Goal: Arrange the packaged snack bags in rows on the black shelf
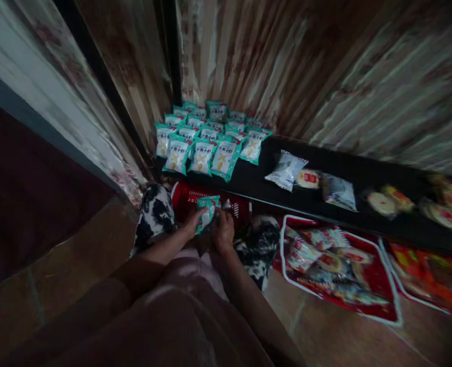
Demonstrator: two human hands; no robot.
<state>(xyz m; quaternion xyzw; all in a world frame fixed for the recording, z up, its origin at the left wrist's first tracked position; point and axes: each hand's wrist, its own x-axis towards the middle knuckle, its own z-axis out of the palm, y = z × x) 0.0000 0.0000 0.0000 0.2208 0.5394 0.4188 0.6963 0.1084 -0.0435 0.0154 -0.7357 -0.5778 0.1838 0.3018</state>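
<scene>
your left hand (191, 224), right hand (224, 230): fingers grasping green packet (206, 215) over red basket (180, 194). packet likely light, soft, slick; contents maybe brittle. pinch by sealed edges, spare puffed middle.

A black desk (367, 176) runs across the view, with a pleated curtain (241, 56) behind it. At the desk's left end, teal-and-white packets (202, 157) stand in close rows. Farther along the desk lie a silvery packet (286, 169), a round pack with a red label (308, 178) and a blue-grey packet (340, 191). Before the desk's left end, the person's left grip (191, 224) and right grip (223, 232) hold one teal packet (206, 216) above a red basket (182, 198). Before the desk's right half sits a white-rimmed basket (282, 247) of assorted packets.
</scene>
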